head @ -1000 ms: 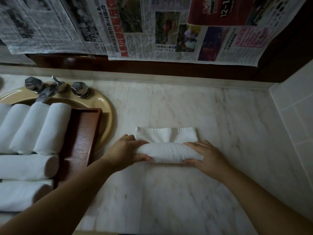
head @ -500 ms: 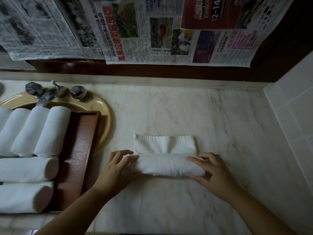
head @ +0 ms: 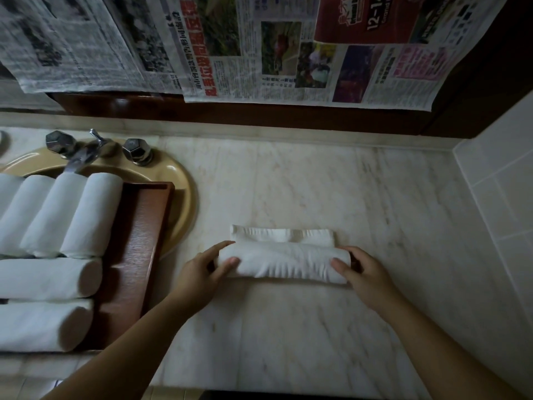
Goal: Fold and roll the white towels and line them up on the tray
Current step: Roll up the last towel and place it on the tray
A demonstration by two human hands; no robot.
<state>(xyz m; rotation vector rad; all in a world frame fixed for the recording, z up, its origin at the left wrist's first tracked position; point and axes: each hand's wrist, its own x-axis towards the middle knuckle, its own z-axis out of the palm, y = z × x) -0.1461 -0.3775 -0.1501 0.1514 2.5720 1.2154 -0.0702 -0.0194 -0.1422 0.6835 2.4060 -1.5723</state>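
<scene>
The white towel (head: 284,265) is lying mostly rolled on the marble counter (head: 288,327), a flat strip still sticking out behind. The left hand (head: 202,274) and right hand (head: 364,274) are each gripping an end. Finished rolls (head: 52,277) are sitting on the wooden tray (head: 138,249) over the sink (head: 178,180).

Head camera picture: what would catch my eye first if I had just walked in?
Probably the half-rolled white towel on the marble counter, with the left hand and right hand gripping its two ends and a flat strip still unrolled behind. Next, the rolled towels lined up on the wooden tray at left, over the yellow sink. Newspaper sheets hang along the back wall.
</scene>
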